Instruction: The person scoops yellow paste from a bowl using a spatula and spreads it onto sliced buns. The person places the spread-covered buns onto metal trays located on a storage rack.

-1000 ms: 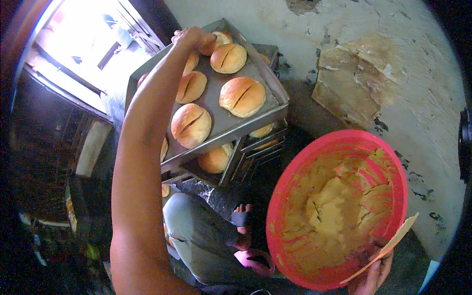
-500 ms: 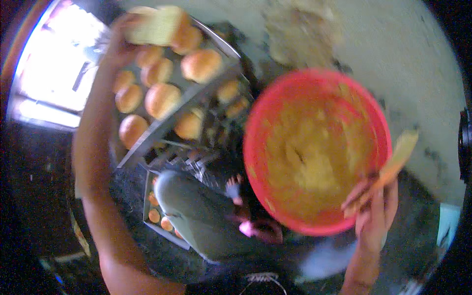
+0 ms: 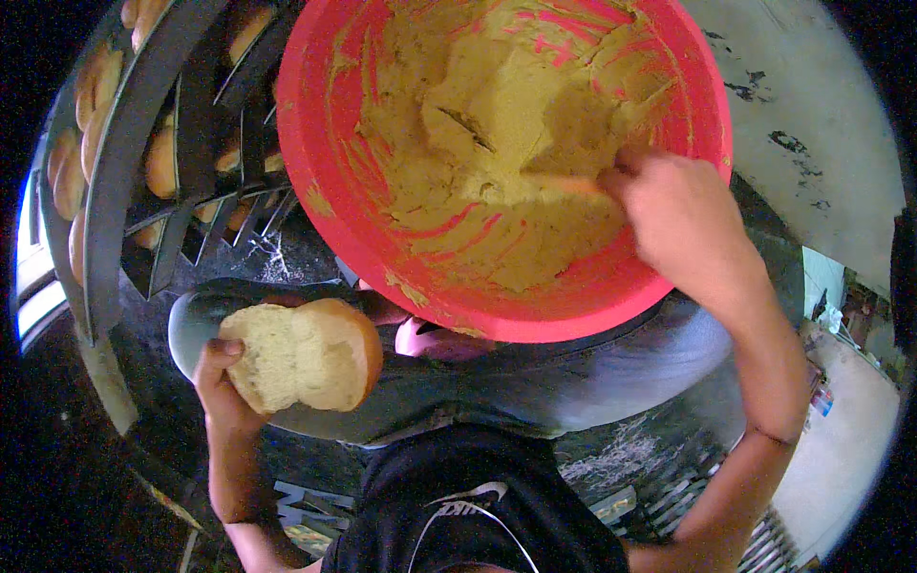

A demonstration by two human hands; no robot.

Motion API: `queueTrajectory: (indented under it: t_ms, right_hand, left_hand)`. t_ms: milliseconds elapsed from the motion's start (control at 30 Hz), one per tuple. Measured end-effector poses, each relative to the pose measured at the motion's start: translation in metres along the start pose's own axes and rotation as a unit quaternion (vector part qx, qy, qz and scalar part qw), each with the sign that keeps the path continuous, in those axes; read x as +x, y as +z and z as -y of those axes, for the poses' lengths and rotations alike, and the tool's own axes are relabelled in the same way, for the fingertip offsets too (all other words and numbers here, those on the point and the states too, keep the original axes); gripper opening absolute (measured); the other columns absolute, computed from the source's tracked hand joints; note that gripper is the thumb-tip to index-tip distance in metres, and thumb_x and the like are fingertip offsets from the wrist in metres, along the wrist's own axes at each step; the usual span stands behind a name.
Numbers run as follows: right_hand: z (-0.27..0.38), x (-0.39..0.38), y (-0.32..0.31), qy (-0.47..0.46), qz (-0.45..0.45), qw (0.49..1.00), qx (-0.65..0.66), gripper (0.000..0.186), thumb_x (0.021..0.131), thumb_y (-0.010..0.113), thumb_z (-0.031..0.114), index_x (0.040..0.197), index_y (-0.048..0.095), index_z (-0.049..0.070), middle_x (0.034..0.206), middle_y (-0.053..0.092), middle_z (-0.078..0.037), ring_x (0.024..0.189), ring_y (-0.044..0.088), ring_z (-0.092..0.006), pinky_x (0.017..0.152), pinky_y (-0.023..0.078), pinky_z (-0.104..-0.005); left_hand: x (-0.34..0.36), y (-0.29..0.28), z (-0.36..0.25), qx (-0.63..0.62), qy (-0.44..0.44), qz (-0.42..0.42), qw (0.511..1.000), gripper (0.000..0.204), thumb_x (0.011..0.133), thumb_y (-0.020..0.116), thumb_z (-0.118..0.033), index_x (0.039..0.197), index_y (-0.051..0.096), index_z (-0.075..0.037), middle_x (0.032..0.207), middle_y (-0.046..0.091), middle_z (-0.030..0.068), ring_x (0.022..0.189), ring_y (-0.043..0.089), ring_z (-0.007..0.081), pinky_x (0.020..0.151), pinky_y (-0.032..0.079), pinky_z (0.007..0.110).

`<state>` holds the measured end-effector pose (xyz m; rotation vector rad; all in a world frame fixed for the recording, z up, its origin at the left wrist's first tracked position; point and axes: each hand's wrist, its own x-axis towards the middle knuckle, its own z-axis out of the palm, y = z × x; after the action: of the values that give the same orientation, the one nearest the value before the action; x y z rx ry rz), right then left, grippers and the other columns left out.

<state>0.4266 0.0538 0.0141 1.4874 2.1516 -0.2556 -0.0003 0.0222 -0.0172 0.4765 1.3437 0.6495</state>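
Observation:
In my left hand (image 3: 225,384) is a bun (image 3: 304,355), split and spread so its pale crumb faces up; the browned crust shows on its right side. The thumb presses on the crumb, and the bun is over my lap. My right hand (image 3: 680,218) is inside the large red basin (image 3: 420,304), closed on an orange-handled spatula (image 3: 573,184). The spatula's far end lies in thick yellow-brown paste (image 3: 506,100), which hides its tip. Paste is smeared up the basin's walls, with red streaks showing through.
To the left, dark metal trays (image 3: 119,158) stand in tiers, with browned buns (image 3: 98,81) on them. A worn grey surface (image 3: 812,76) lies at the upper right. My jeans-clad legs (image 3: 630,368) are below the basin.
My left hand has come from above the tray of buns down to my lap, carrying the bun. My right hand has brought the spatula from the basin's rim into the paste.

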Motion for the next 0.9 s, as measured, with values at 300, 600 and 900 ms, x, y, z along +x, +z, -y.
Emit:
queueTrajectory:
  t_ms: [300, 600, 900]
  right_hand:
    - [0.003, -0.007, -0.017, -0.067, 0.038, 0.991, 0.112, 0.02, 0.072, 0.057, 0.005, 0.089, 0.066, 0.004, 0.082, 0.06, -0.015, 0.079, 0.062, -0.0361, 0.068, 0.051, -0.0456]
    - [-0.009, -0.021, -0.034, -0.038, 0.046, 0.987, 0.147, 0.015, 0.075, 0.057, 0.006, 0.088, 0.063, 0.001, 0.08, 0.057, -0.018, 0.08, 0.059, -0.0384, 0.071, 0.049, -0.0465]
    - [0.021, -0.028, -0.048, -0.018, 0.07, 0.964, 0.257, 0.009, 0.081, 0.059, 0.005, 0.087, 0.062, -0.001, 0.078, 0.055, -0.017, 0.079, 0.059, -0.038, 0.07, 0.047, -0.0459]
  left_hand:
    - [0.013, 0.015, 0.038, -0.086, -0.009, 0.051, 0.995, 0.079, 0.065, 0.06, -0.041, 0.126, 0.048, 0.008, 0.121, 0.057, 0.022, 0.111, 0.058, 0.0344, 0.096, 0.047, 0.043]
    - [0.019, 0.022, 0.034, -0.1, -0.013, 0.073, 0.992, 0.079, 0.065, 0.061, -0.041, 0.127, 0.047, 0.006, 0.121, 0.057, 0.0217, 0.112, 0.057, 0.0337, 0.095, 0.047, 0.043]
    - [0.015, 0.021, 0.033, -0.105, -0.007, 0.07, 0.992, 0.082, 0.062, 0.061, -0.041, 0.127, 0.045, 0.007, 0.119, 0.057, 0.0211, 0.109, 0.058, 0.0327, 0.093, 0.048, 0.041]
